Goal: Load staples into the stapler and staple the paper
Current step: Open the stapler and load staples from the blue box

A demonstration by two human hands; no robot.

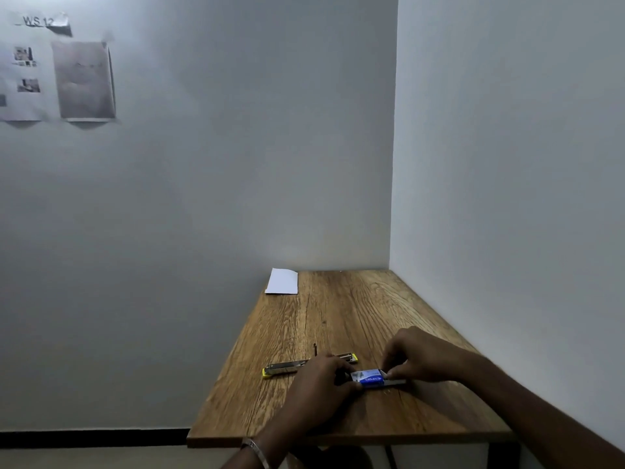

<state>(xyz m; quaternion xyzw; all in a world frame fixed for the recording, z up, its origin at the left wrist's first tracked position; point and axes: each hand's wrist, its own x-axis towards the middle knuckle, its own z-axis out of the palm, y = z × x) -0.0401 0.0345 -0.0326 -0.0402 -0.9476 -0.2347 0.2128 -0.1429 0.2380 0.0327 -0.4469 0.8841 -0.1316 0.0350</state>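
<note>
At the bottom of the frame, a metal bangle [256,451] circles the left wrist, just below the near edge of the wooden tabletop [338,421]. Above it, in the lower centre, the left hand [318,390] rests on the wood with its fingers [351,384] curled round the left end of a small blue staple box [370,378], which lies flat on the tabletop. The right hand [422,360] comes in from the lower right on a bare forearm; its fingers [394,371] are pressed together, pinching at the right end of the box, where a grey strip [395,382] sticks out of the open end. Whether that strip is a tray or the staples themselves cannot be told.

Just behind the left hand, toward the middle of the tabletop, the stapler [287,365] lies swung fully open in one long line, touching the wood, with a yellow tip at its left end and another at its right. The left hand hides its middle part. A thin dark piece [315,348] stands up from it near the centre.

Farther up, at the far left corner of the tabletop, a white sheet of paper [282,281] lies flat against the back wall, its left edge hanging slightly over the side of the tabletop. It is well apart from the hands and the stapler.

The tabletop sits in a corner of grey walls. In the upper left of the frame, several printed sheets [57,72] are stuck to the wall; the top one reads "WS 12".
</note>
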